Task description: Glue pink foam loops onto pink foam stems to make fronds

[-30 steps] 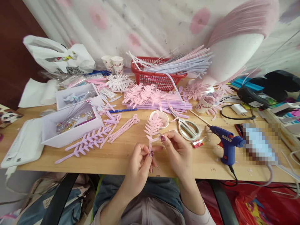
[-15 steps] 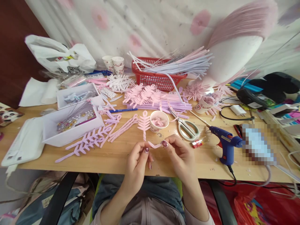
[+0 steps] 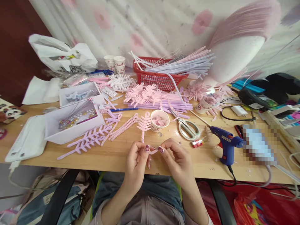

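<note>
My left hand [image 3: 136, 161] is closed in a pinch near the table's front edge. Above its fingers stands a pink pipe-cleaner leaf sprig [image 3: 143, 122], its twisted stem running down to the fingertips. A short bent length of pink pipe cleaner [image 3: 153, 152] spans the small gap between my hands. My right hand [image 3: 177, 160] pinches the other end of that length between thumb and forefinger. Whether it joins the sprig's stem is hidden by the left fingers. Just beyond, a paper cup [image 3: 160, 128] holds short pink pieces.
Scissors [image 3: 188, 128] and a blue glue gun [image 3: 225, 143] lie to the right. Purple leaf sprigs [image 3: 90, 139], twisted pink strands [image 3: 124, 126] and a white box [image 3: 75, 126] are at left. Behind are piled pink sprigs [image 3: 142, 93] and a red basket [image 3: 161, 82] of pipe cleaners.
My right hand has moved slightly left, closer to my left hand, and the visible length of pipe cleaner between them is shorter. The camera view has shifted a little.
</note>
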`<control>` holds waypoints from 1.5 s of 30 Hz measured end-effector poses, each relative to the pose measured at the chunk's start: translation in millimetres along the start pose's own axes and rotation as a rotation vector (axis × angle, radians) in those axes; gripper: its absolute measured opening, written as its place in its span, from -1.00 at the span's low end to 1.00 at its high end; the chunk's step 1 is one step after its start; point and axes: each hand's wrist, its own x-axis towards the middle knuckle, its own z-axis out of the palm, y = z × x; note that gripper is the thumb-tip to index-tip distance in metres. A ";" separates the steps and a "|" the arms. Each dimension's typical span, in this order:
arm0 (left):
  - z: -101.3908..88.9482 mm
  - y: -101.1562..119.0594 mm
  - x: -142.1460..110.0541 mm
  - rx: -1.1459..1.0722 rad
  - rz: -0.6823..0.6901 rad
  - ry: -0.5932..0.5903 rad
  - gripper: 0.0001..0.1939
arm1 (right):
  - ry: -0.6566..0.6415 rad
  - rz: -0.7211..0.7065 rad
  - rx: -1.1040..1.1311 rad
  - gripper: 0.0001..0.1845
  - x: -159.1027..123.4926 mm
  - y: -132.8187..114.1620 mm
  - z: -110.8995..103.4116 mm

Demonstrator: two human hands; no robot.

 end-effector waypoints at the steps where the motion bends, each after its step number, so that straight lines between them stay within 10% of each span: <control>1: 0.1 0.2 0.1 0.014 0.003 0.003 -0.71 | 0.008 0.000 0.005 -0.81 -0.7 0.8 0.7; 22: -3.9 -2.6 -3.2 0.077 0.065 -0.062 -0.78 | 0.283 0.200 0.317 -0.74 4.7 10.4 -0.2; 45: -8.2 -1.0 -3.8 0.142 0.028 -0.250 -0.77 | 0.243 0.170 0.315 -0.84 21.4 3.9 18.5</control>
